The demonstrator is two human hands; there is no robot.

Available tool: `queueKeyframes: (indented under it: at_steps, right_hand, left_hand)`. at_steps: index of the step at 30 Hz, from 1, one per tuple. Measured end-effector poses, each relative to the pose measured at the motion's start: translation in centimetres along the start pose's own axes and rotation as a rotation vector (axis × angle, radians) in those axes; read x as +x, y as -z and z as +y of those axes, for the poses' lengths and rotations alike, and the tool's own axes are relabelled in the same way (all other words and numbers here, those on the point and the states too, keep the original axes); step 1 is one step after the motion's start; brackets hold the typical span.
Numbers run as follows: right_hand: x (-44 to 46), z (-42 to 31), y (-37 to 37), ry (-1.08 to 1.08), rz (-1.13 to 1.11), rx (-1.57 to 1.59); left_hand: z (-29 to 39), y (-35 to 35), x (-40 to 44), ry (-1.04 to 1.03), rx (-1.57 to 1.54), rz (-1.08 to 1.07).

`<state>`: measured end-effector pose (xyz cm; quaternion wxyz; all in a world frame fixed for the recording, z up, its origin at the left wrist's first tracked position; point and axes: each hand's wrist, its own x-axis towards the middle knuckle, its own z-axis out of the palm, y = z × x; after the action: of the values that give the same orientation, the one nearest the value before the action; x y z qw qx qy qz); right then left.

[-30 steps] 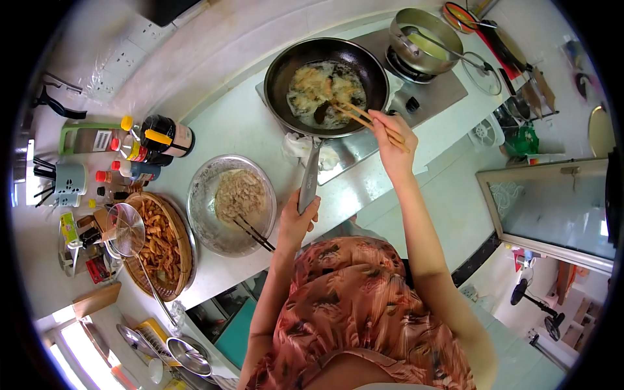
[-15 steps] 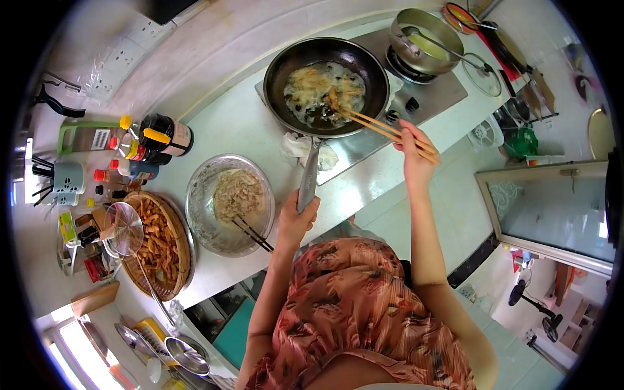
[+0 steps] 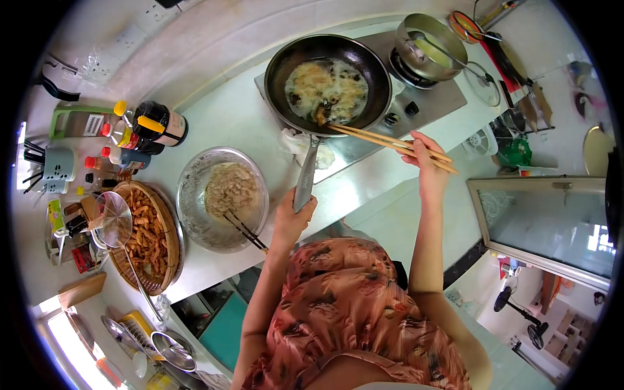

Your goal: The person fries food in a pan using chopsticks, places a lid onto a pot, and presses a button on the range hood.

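My left hand is wrapped round the grey handle of a dark frying pan on the stove. Bubbling oil in the pan holds pale battered pieces, and a browner piece lies at the near side. In my right hand is a pair of long wooden chopsticks. Their tips reach over the pan's near rim, close to the browner piece; whether they grip it I cannot tell. Left of the pan handle stands a metal bowl of battered strips, with dark chopsticks resting in it.
A wicker basket of browned fried pieces sits at the left, a wire skimmer over its edge. Sauce bottles stand by the wall. On the right burner is a steel pot with a ladle; a glass lid lies beside it.
The chopstick tips have moved left and down toward the pan's near rim, and my right hand has shifted right and down. My left hand still grips the handle.
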<state>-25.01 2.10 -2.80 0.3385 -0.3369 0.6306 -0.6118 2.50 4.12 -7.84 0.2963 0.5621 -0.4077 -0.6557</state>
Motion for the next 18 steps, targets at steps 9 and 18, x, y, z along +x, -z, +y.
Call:
queueKeyframes:
  at_steps: [9,18]
  right_hand:
    - [4.6,0.2,-1.6,0.267,0.114,-0.181]
    - [7.6,3.5,-5.4,0.070,-0.004,0.160]
  left_hand:
    - [0.1,0.1,0.0,-0.004,0.019,-0.020]
    - [0.4,0.1,-0.3,-0.014,0.047,0.034]
